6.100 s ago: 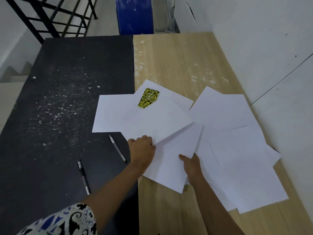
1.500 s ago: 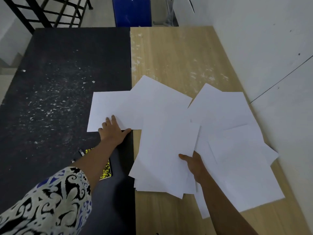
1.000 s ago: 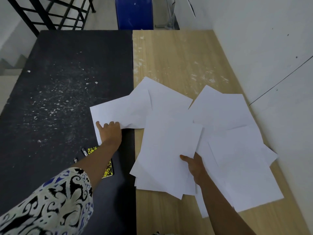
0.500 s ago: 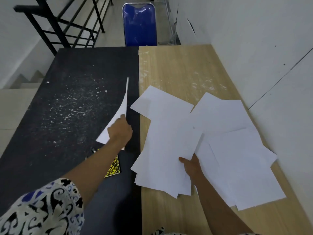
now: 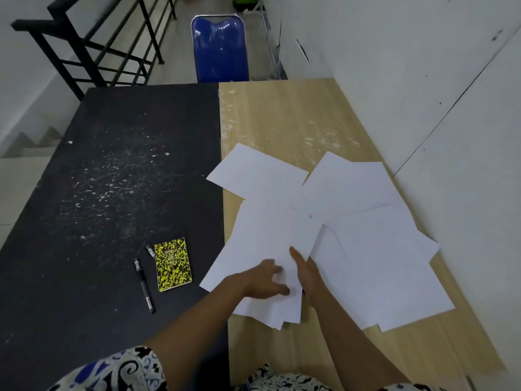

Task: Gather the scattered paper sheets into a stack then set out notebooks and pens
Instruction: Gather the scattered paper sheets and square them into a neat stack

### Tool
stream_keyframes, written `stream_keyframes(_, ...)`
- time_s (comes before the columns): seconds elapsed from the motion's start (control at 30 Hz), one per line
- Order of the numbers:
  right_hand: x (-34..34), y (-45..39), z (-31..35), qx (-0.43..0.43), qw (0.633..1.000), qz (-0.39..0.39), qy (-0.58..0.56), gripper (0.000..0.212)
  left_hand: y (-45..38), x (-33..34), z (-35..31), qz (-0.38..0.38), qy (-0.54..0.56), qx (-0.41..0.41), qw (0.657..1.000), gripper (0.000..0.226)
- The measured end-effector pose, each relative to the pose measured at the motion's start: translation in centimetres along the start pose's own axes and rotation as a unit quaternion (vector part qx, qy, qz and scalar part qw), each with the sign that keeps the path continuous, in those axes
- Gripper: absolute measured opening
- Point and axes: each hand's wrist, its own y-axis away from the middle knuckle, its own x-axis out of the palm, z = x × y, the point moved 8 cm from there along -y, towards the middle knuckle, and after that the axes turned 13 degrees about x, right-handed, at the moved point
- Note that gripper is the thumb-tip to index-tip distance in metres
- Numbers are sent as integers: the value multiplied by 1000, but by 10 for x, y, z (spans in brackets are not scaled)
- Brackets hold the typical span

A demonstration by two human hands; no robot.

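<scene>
Right grip (image 5: 306, 273) pinching paper stack (image 5: 262, 249); left (image 5: 263, 280) spread flat; notebook (image 5: 173, 264) lettering unreadable.

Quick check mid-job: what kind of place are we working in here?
Probably a plain office or workroom on an upper landing: a black table and a wooden table stand side by side, a blue chair behind them, and a black stair railing beside steps.
</scene>
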Motion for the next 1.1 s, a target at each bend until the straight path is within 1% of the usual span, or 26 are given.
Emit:
stream_keyframes(0.07,-5,-1,3,-39,998,-28,42,38,1,-3,-2,-26,57,30,998,67)
stream_keyframes(0.1,-8,-2,2,-44,997,-38,48,41,2,-8,-2,-56,89,44,993,60)
stream_keyframes(0.13,-9,-3,1,-46,997,-41,48,44,4,-16,0,-104,117,57,986,52)
stream_keyframes(0.2,-11,-4,0,-40,998,-30,30,47,15,-42,11,-252,132,70,956,43)
stream_keyframes(0.23,-12,-5,0,-38,999,-17,16,48,24,-58,21,-336,124,62,932,46)
stream_keyframes(0.27,-12,-5,1,-39,999,-4,4,48,35,-74,32,-408,119,36,905,54)
stream_keyframes(0.3,-13,-5,4,-44,999,7,-2,47,45,-86,47,-458,129,-3,880,65)
stream_keyframes(0.33,-14,-4,9,-53,998,18,-5,45,51,-93,62,-476,161,-48,863,79)
stream_keyframes(0.37,-14,-1,14,-63,998,32,-8,44,55,-96,73,-465,205,-89,857,91)
stream_keyframes(0.4,-11,2,20,-70,996,52,-9,46,55,-96,81,-433,255,-110,858,98)
stream_keyframes(0.43,-8,5,26,-75,994,75,-9,54,55,-95,84,-390,314,-104,859,96)
stream_keyframes(0.47,-3,7,31,-76,993,94,-4,65,53,-93,82,-344,379,-81,855,86)
stream_keyframes(0.5,2,8,36,-78,991,106,4,68,54,-89,78,-299,438,-59,846,71)
stream_keyframes(0.53,7,9,41,-79,991,112,11,62,56,-85,76,-265,480,-48,835,56)
stream_keyframes(0.57,10,9,45,-78,991,110,21,53,59,-82,76,-247,508,-46,824,45)
stream_keyframes(0.6,14,8,49,-78,991,102,36,46,59,-79,82,-246,522,-50,815,38)
stream_keyframes(0.67,26,5,55,-81,988,99,82,36,60,-78,95,-275,530,-57,800,36)
stream_keyframes(0.73,37,-2,55,-71,984,96,129,31,62,-77,109,-320,533,-77,780,36)
stream_keyframes(0.83,40,-21,56,-52,975,27,213,25,69,-79,132,-387,559,-96,727,32)
stream_keyframes(0.9,42,-33,58,-59,962,-4,265,23,77,-86,151,-432,559,-112,699,32)
stream_keyframes(0.93,45,-38,62,-75,952,-17,297,22,80,-90,162,-454,554,-126,686,34)
stream_keyframes(1.0,52,-43,73,-128,916,-60,376,19,85,-97,177,-484,540,-161,669,37)
stream_keyframes(1.07,58,-51,85,-176,875,-110,438,23,85,-101,187,-497,525,-195,663,38)
stream_keyframes(1.1,61,-54,91,-189,858,-132,459,26,84,-101,191,-497,516,-210,665,38)
